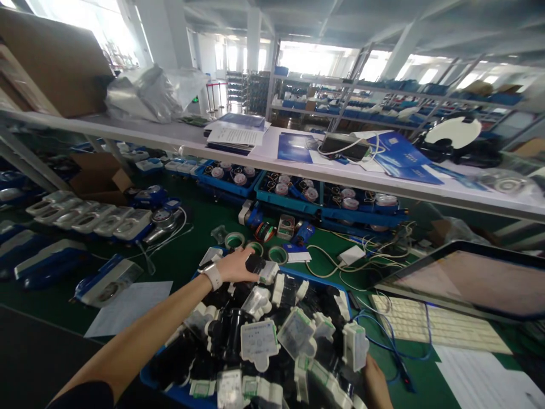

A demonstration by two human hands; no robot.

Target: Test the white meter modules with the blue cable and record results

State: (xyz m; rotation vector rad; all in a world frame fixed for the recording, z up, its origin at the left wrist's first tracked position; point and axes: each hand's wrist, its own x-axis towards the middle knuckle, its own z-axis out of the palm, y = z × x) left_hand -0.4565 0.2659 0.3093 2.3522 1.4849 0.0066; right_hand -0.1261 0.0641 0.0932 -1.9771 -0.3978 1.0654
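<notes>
A blue bin (150,379) in front of me is heaped with black and white plastic modules (259,339), some with printed labels and green parts. At the bin's far side my left hand (235,266), with a white watch band at the wrist, is closed around the black end of one module (268,272). Low on the right, my right hand (377,385) is at the bin's right side, against or just behind an upright white module (355,345). Its fingers are hidden, so whether it grips the module or the bin's edge cannot be made out.
Rolls of tape (277,255) lie beyond the bin. Blue and white meters (108,281) stand at left. A monitor (468,278), keyboard (443,324) and loose cables (394,341) are at right. Blue trays (287,200) sit under an overhead shelf (272,153).
</notes>
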